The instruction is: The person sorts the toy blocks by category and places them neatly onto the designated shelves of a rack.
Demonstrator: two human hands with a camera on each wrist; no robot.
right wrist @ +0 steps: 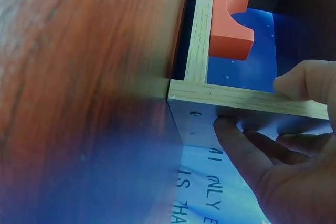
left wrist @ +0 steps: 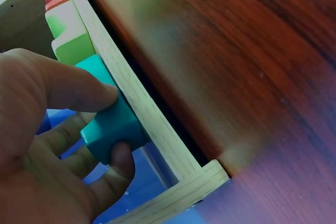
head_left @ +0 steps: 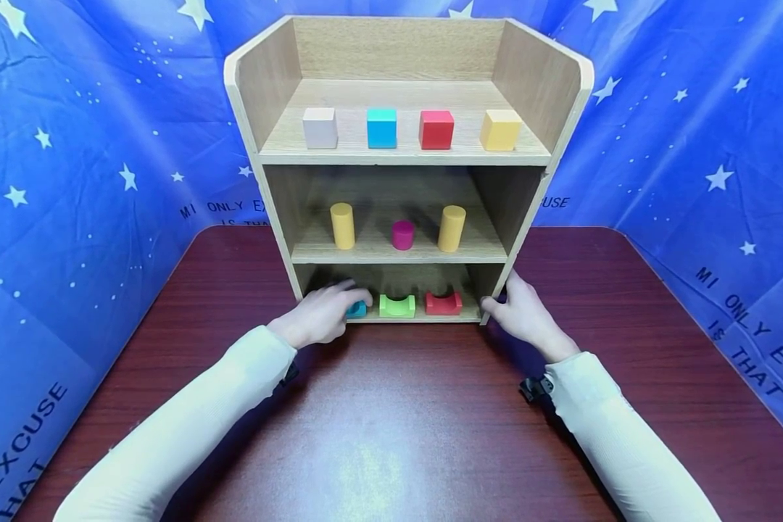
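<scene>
On the bottom shelf, my left hand (head_left: 326, 312) pinches a teal arch block (left wrist: 113, 124) between thumb and fingers. In the head view the hand covers most of that block. Beside it stand a green arch block (head_left: 397, 307) and a red arch block (head_left: 444, 304), their hollows facing up. My right hand (head_left: 525, 312) grips the right side panel of the wooden shelf unit (head_left: 404, 257) near its foot. In the right wrist view, the thumb lies inside the panel (right wrist: 247, 98) and the fingers press its outer face.
A white cube (head_left: 320, 128), blue cube (head_left: 381, 128), red cube (head_left: 436, 130) and yellow cube (head_left: 501, 130) line the top shelf. Two yellow cylinders (head_left: 342, 226) flank a short magenta cylinder (head_left: 402, 235) on the middle shelf. Starry blue cloth surrounds the dark red table (head_left: 391, 420).
</scene>
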